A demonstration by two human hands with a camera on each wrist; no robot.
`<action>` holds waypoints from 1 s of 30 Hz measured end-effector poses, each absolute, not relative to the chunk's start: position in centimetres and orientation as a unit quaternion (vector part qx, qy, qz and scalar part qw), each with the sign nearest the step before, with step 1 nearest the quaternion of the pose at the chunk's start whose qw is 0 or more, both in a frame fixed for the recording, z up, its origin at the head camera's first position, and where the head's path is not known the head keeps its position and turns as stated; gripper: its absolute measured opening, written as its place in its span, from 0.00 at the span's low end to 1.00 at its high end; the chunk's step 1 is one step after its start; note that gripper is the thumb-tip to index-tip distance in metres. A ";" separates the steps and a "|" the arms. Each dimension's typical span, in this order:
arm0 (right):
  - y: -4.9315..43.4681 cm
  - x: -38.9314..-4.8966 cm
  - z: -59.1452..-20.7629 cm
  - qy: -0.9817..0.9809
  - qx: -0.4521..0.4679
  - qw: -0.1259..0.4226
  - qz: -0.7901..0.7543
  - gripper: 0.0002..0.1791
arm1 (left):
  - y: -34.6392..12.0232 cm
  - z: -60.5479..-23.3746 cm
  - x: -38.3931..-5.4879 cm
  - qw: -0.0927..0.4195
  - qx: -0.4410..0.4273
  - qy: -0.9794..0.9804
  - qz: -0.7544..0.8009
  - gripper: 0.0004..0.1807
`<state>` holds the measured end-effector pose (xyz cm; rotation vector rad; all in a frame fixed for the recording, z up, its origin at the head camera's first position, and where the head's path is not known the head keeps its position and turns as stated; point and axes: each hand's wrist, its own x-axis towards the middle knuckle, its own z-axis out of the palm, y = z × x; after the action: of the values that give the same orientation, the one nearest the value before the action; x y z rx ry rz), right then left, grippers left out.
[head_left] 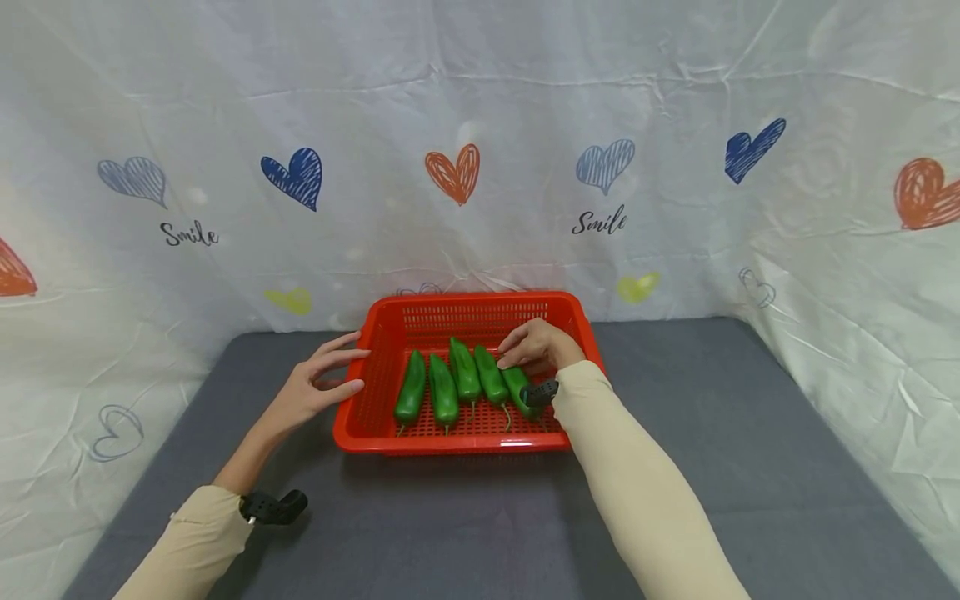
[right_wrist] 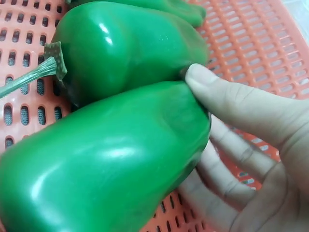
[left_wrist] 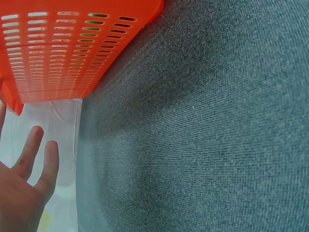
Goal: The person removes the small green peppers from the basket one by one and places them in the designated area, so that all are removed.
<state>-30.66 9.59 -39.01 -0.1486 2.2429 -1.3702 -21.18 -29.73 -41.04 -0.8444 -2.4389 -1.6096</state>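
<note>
Several long green peppers (head_left: 444,393) lie side by side in a red plastic basket (head_left: 457,444), stems toward the near side. My right hand (head_left: 542,343) reaches into the basket's right part and grips the tip end of the rightmost green pepper (right_wrist: 111,154). In the right wrist view the thumb (right_wrist: 227,92) is at one side of that tip and the curled fingers are at the other. At the basket's left rim is my left hand (head_left: 318,379), fingers spread and fairly straight. Whether its fingertips touch the rim I cannot tell.
The basket has slotted walls and stands on a dark grey cloth-covered table (head_left: 465,525), close to its back edge. Behind and at both sides hangs a white sheet (head_left: 517,117) printed with hearts and the word Smile.
</note>
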 end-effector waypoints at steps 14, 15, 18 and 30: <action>9.2 -31.3 -39.9 0.827 -0.100 0.218 -0.508 0.22 | -29.7 -41.2 -21.3 0.050 -0.269 -0.807 -0.524 0.26; 9.2 -31.3 -39.8 0.828 -0.099 0.222 -0.506 0.22 | -29.6 -41.1 -21.3 0.050 -0.269 -0.807 -0.524 0.26; 9.4 -31.3 -39.6 0.840 -0.098 0.231 -0.481 0.23 | -29.6 -41.1 -21.3 0.048 -0.268 -0.804 -0.528 0.26; 9.7 -31.1 -39.2 0.850 -0.098 0.239 -0.459 0.23 | -29.6 -41.1 -21.2 0.045 -0.276 -0.799 -0.532 0.26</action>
<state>-31.08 9.67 -39.18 -0.2689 2.3275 -1.2577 -21.25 -29.56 -41.09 -0.8415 -2.4412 -1.6255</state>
